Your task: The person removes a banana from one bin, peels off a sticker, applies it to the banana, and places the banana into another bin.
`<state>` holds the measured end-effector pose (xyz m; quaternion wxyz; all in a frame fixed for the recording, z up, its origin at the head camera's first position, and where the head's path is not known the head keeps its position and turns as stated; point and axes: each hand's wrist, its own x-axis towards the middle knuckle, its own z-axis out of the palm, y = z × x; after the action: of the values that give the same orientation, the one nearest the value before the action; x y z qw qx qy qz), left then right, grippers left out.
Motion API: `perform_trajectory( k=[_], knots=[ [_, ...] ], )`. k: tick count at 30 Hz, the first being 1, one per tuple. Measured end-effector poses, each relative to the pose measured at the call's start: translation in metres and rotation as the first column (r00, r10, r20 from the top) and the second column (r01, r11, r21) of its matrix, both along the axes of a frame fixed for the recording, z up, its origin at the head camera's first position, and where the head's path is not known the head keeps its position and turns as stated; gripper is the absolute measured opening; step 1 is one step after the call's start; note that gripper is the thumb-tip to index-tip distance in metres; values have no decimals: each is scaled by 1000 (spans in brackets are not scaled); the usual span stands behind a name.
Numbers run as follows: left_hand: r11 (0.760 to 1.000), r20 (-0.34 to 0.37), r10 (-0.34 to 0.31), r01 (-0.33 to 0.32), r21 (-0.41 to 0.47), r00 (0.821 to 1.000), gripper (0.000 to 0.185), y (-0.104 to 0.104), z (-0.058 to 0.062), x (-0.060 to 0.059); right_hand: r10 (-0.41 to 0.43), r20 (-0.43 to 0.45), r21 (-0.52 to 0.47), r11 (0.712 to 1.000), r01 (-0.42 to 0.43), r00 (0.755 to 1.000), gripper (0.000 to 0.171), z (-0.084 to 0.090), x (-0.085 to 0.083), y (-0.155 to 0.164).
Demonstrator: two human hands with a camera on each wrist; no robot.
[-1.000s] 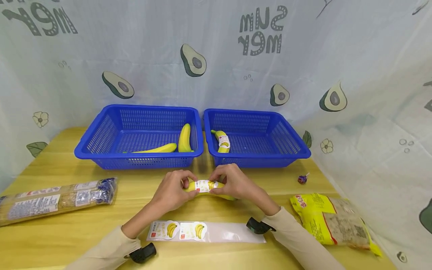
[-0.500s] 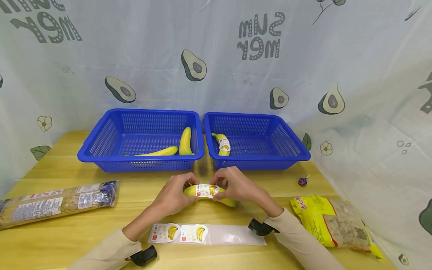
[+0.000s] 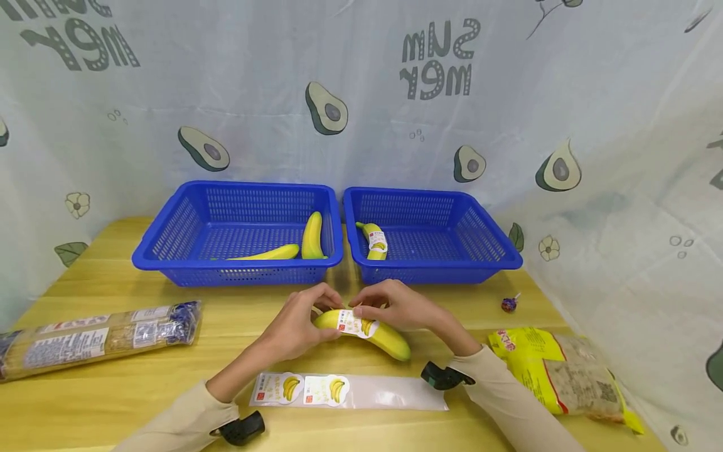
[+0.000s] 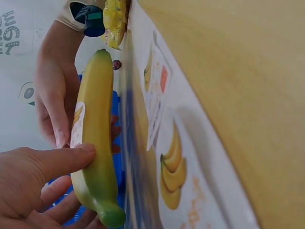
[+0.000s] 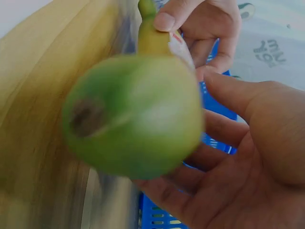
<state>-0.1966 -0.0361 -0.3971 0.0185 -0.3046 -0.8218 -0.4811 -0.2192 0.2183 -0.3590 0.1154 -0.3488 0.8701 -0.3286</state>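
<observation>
At the far left of the table [image 3: 124, 376] lies a long pack [image 3: 96, 339] of noodles, flat on the wood.

Behind it stands the left basket [image 3: 169, 242]. Two bananas [image 3: 294, 242] lie in it, near its right wall.

The left hand [image 3: 299, 323] is in front of that basket, low over the table. Its fingers are curled round the stem end of the banana [image 3: 367, 329], with the thumb on top. In the left wrist view the thumb [image 4: 52, 162] presses on the banana's side, right at the edge of the sticker [image 3: 353, 323].

The banana is held just above the table, between the two hands. It is tilted, with its far tip pointing down and to the right. The sticker is wrapped on its middle.

Below the banana a clear strip [image 3: 350, 392] lies flat on the table. Two more banana stickers sit on its left part.

The right hand [image 3: 401, 307] is just right of the sticker. Its fingers bend over the top of the banana and touch the sticker. In the right wrist view the palm is cupped loosely behind the banana.

The right basket [image 3: 480, 242] stands behind, touching the left one. One banana with a sticker lies in it, by its left wall.

A small lollipop [image 3: 508, 304] lies to the right. A yellow bag [image 3: 559, 370] lies near the table's right edge.
</observation>
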Motion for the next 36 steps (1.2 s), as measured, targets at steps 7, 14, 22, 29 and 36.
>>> perform_trajectory(
  k=[7,14,22,29,36],
  knots=[
    [999,-24,-23,23,25,999,40,0,4,1,29,96,-67,998,-23,995,23,2,-2,5],
    [998,27,-56,55,41,998,39,1,11,3,61,136,-76,996,-51,989,23,10,-1,10],
    [970,337,-89,5,242,937,33,-1,18,4,85,147,-25,996,-82,986,25,24,7,32],
    [888,554,-118,-162,430,824,36,15,24,12,78,227,-48,997,-68,971,28,51,16,58],
    [793,631,-186,-264,549,753,41,43,23,17,1,272,-107,994,30,962,37,72,20,88]
  ],
)
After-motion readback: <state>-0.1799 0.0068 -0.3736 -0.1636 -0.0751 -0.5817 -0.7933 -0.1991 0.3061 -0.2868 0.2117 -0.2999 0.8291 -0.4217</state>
